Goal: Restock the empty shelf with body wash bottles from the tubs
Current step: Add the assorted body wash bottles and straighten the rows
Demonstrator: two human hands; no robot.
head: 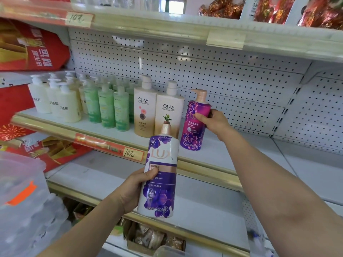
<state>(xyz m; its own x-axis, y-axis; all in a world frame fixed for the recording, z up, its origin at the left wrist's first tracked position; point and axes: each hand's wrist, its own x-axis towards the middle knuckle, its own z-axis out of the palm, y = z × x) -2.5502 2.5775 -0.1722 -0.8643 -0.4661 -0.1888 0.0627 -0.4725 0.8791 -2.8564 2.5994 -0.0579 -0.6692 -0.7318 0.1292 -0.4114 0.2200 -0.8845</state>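
Observation:
My left hand [138, 189] grips a white and purple Lux bottle [160, 175] upright in front of the shelf edge. My right hand [213, 123] holds a magenta Lux bottle [194, 125] by its upper body; it stands on the white shelf [241, 154], just right of two Olay bottles [157, 112]. Further left on the same shelf stand several green bottles [113, 108] and several cream bottles [55, 101]. The shelf to the right of the magenta bottle is bare.
A clear plastic tub [22, 201] with an orange label sits at the lower left. Red gift bags [31, 47] fill the left side. A pegboard back panel [222, 80] closes the shelf. Another shelf [213, 204] lies below, a box of packets [154, 238] beneath it.

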